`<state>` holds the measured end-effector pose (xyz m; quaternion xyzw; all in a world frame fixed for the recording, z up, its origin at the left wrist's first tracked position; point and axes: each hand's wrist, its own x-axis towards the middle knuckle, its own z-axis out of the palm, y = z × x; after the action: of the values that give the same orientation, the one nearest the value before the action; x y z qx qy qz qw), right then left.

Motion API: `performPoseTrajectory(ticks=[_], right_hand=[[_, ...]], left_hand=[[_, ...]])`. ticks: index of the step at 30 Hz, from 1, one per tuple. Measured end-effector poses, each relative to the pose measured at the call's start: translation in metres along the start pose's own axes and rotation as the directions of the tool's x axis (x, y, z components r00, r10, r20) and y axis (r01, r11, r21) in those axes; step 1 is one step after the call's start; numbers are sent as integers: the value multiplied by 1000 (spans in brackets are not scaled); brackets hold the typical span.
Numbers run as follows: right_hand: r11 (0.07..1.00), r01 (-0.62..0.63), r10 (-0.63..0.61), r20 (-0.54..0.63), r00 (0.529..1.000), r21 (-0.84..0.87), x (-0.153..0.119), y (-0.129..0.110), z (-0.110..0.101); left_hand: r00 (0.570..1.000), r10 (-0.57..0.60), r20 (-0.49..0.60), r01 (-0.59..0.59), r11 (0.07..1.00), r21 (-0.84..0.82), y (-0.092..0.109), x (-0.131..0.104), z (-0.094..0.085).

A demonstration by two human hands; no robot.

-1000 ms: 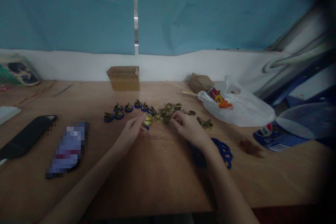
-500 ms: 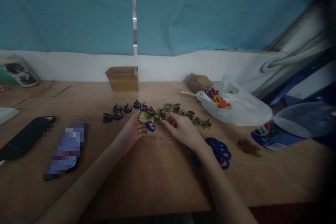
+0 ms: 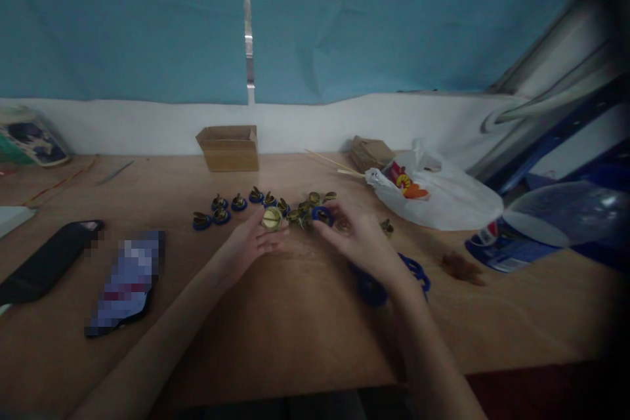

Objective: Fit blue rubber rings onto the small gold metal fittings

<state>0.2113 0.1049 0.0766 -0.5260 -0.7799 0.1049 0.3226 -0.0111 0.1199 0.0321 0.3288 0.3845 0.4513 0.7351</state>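
Note:
My left hand is closed on a round brass-coloured piece, its disc face turned up between thumb and fingers. A blue ring is pinched in the fingertips of my right hand, just right of the brass piece and apart from it. Behind my hands lie several loose brass pieces, partly hidden by my right hand. To the left, several brass pieces seated in blue rings stand with their flaps up. More blue rings lie under my right wrist, partly covered.
A small open cardboard box stands by the wall. On the right are a white plastic bag, a brown packet, thin sticks and a clear bottle with a blue label. A black phone and a blurred-out flat object lie left.
The blue ring that was by my left fingers is now in my right fingertips, farther right. My right hand has lifted off the loose brass pieces. My left hand keeps its brass piece.

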Motion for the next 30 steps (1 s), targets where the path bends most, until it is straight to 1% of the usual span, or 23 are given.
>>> performPoseTrajectory(ticks=[2,4,5,8,10,12,17,21,26,27,28,29,30], right_hand=[[992,-68,53,-139,989,-108,-16,9,-21],[967,-164,118,-224,968,-198,-37,20,-40],[946,-213,151,-251,956,-243,-48,27,-48],[913,-278,205,-252,946,-299,-78,45,-60],[913,-285,214,-253,944,-293,-91,53,-60],[919,-287,223,-241,944,-272,-98,59,-56],[917,-344,307,-191,932,-202,-104,65,-42],[920,-346,307,-212,928,-183,-106,65,-39],[914,-362,310,-258,915,-185,-107,63,-40],[912,-359,299,-275,914,-198,-106,61,-41],[911,-352,283,-296,912,-215,-105,57,-42],[910,-343,262,-318,911,-232,-103,52,-42],[910,-332,240,-339,910,-247,-101,46,-43]], left_hand=[[999,31,-5,-31,998,56,-1,0,-1],[998,58,-4,-58,993,102,-2,-1,-1],[998,69,1,-68,990,121,-3,-1,-1],[996,85,33,-89,982,165,-7,-3,1],[996,86,35,-91,977,191,-9,-3,3],[996,81,27,-85,973,215,-11,-3,5],[996,90,29,-95,961,258,-14,-3,5],[992,118,43,-125,949,290,-13,-5,5],[991,135,-1,-127,933,337,-12,-3,7],[988,156,-13,-140,921,362,-12,-2,7],[979,202,-30,-173,899,401,-12,-2,5],[962,269,-45,-220,861,459,-13,-1,3],[935,350,-58,-268,804,531,-13,-1,0]])
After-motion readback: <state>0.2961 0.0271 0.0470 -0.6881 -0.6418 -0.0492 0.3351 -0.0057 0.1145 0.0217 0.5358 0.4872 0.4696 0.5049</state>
